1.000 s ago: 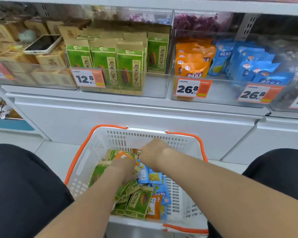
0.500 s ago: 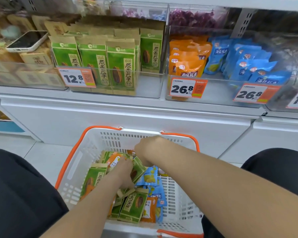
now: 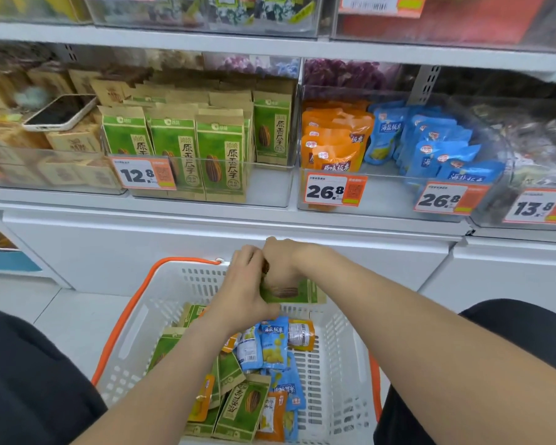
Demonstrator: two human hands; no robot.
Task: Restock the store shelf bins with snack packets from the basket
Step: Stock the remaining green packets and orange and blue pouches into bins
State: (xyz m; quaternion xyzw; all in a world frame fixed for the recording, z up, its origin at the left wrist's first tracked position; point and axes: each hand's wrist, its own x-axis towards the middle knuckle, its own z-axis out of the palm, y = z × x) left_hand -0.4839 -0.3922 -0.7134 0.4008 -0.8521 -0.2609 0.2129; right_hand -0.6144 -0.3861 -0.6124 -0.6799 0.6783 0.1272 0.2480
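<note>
A white basket (image 3: pixel 334 374) with orange handles sits on the floor between my knees. It holds several green, blue and orange snack packets (image 3: pixel 270 345). My left hand (image 3: pixel 241 293) and my right hand (image 3: pixel 280 261) are together above the basket's far end, both gripping a small stack of green sunflower-seed packets (image 3: pixel 289 292). On the shelf above, a clear bin (image 3: pixel 270 187) holds upright green packets (image 3: pixel 220 155). The neighbouring bin (image 3: pixel 382 200) holds orange packets (image 3: pixel 334 139) and blue packets (image 3: pixel 440 149).
A phone (image 3: pixel 60 112) lies on brown boxes in the left bin. Price tags (image 3: pixel 143 172) hang on the bin fronts. Below the shelf is a white cabinet front (image 3: pixel 109 248). My dark-clad knees flank the basket.
Both hands have risen out of the basket with green packets gripped between them. The camera has tilted up toward the shelf.
</note>
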